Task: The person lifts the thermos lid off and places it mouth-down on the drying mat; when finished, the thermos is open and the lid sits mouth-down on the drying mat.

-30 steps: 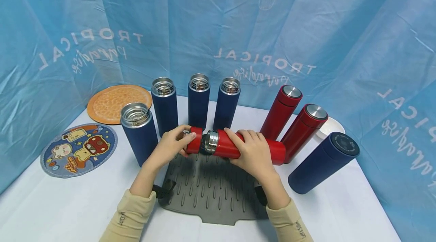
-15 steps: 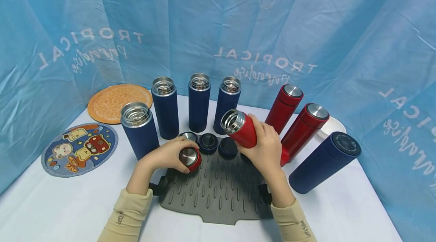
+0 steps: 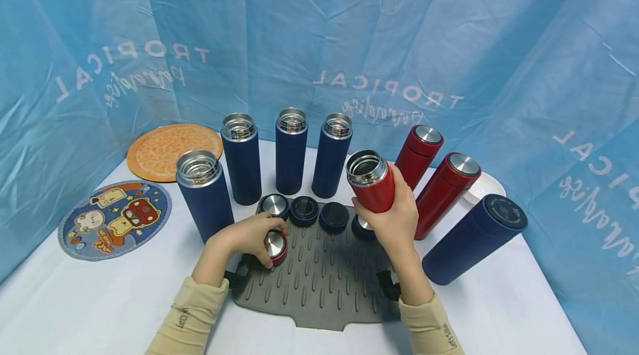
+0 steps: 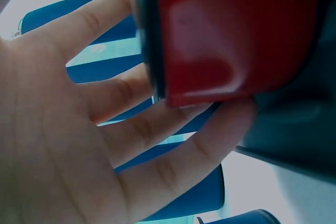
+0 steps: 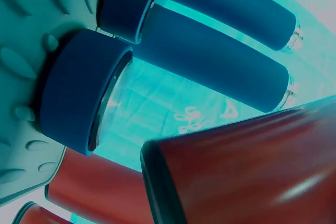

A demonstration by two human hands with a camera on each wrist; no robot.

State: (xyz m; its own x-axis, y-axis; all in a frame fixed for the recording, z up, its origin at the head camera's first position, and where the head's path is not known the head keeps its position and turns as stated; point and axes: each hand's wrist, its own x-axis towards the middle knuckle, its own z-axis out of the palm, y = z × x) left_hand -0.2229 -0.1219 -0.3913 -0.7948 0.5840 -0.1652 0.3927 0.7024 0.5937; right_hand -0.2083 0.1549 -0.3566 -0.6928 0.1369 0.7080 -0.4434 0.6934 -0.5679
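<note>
My left hand (image 3: pixel 248 237) grips a red thermos lid (image 3: pixel 274 246) with a steel top, low over the left side of the grey ribbed mat (image 3: pixel 319 288). In the left wrist view, fingertips lie along that lid's red side (image 4: pixel 226 40). My right hand (image 3: pixel 399 213) holds a red thermos body (image 3: pixel 378 188) above the mat's back right, its steel mouth uncovered and leaning toward the left. The body's lower part is hidden behind the hand. Along the mat's back edge sit several blue lids (image 3: pixel 334 217), one partly covered by my right hand.
Several lidless blue thermoses (image 3: pixel 292 158) stand behind and left of the mat. To the right are two lidded red thermoses (image 3: pixel 444 199), a lidded blue thermos (image 3: pixel 469 244) and a white dish (image 3: pixel 484 187). A cartoon placemat (image 3: pixel 115 222) and an orange round mat (image 3: pixel 175 150) lie left.
The lid and thermos body, held close together and level at first, have parted. My left hand has brought the lid down toward the mat; my right hand has turned the body more upright.
</note>
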